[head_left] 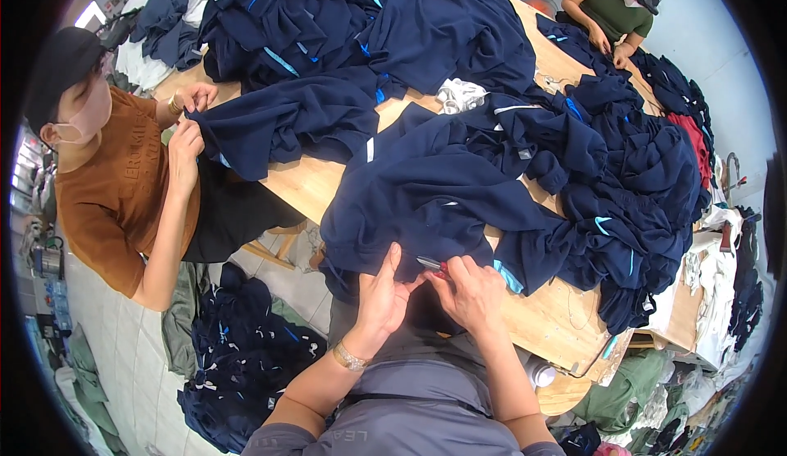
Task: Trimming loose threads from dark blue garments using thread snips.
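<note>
A dark navy garment (410,186) lies over the near table edge in front of me, its lower edge hanging toward my lap. My left hand (381,296) is at that edge, thumb side up, and appears to grip the cloth; its curled fingers are partly hidden. Close beside it, my right hand (471,292) is closed around small thread snips (431,265) with a red handle. The metal blades point left, over the cloth near my left fingertips. Just right of my right hand, a light blue strip (508,277) shows on the fabric.
Navy garments (459,30) are heaped across the wooden table (307,186). At the left, a co-worker in a brown shirt (115,186) holds a navy piece; another in green (611,5) works at the far right. More dark clothes (238,358) pile on the floor at left.
</note>
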Available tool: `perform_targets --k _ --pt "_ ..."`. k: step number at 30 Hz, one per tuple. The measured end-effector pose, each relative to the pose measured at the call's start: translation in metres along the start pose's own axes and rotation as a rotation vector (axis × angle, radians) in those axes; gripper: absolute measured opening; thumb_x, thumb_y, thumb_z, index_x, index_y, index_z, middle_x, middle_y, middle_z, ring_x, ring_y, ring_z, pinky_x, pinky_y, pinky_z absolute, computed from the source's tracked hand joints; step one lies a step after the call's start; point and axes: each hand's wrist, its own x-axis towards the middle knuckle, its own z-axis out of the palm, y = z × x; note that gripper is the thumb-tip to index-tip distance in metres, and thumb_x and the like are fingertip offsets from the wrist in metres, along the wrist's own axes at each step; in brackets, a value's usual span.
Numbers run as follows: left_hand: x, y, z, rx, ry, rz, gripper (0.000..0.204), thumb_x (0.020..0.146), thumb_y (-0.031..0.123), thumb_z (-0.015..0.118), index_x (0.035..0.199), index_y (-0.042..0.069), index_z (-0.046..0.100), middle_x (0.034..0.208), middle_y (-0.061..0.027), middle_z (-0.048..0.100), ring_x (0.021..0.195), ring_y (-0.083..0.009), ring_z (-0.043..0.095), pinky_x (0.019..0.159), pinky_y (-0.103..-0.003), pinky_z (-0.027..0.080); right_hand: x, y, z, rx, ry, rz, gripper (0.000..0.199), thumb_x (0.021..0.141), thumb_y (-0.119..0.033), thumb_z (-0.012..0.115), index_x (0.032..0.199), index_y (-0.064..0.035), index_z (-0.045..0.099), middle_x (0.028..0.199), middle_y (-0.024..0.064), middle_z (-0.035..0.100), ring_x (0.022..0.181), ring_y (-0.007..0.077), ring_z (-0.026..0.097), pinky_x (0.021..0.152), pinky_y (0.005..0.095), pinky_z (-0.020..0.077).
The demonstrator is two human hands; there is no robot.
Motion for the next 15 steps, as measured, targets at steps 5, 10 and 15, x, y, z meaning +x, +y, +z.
perform_targets --k 5,10,15 --pt "-0.001 -0.001 -0.001 0.023 -0.021 -0.009 0.028 0.095 0.024 0.049 0.109 0.002 0.058 0.104 -0.0077 0.062 0.090 -0.0174 0.062 0.076 -0.036 0.055 0.004 -0.001 -0.001 0.031 -0.007 0.003 0.029 0.075 -0.028 0.070 0.069 -0.0076 0.050 0.061 0.0078 0.052 0.050 0.0264 0.052 0.048 0.0346 0.0388" --pt "0.000 0.009 0.000 -0.061 -0.023 -0.161 0.030 0.094 0.025 0.050 0.112 0.002 0.056 0.107 -0.0090 0.062 0.096 -0.0200 0.061 0.084 -0.040 0.052 0.001 0.002 0.002 0.184 0.046 0.108 0.031 0.076 -0.028 0.069 0.069 -0.0061 0.048 0.060 0.0093 0.052 0.052 0.0289 0.054 0.048 0.0361 0.0393" --pt "0.001 0.011 0.001 -0.116 -0.042 -0.253 0.034 0.093 0.029 0.052 0.114 0.002 0.055 0.109 -0.0097 0.062 0.102 -0.0203 0.058 0.092 -0.043 0.047 -0.005 0.000 0.012 0.427 0.087 0.230 0.024 0.076 -0.015 0.072 0.082 -0.0035 0.052 0.062 0.0088 0.056 0.049 0.0201 0.054 0.046 0.0277 0.0395"
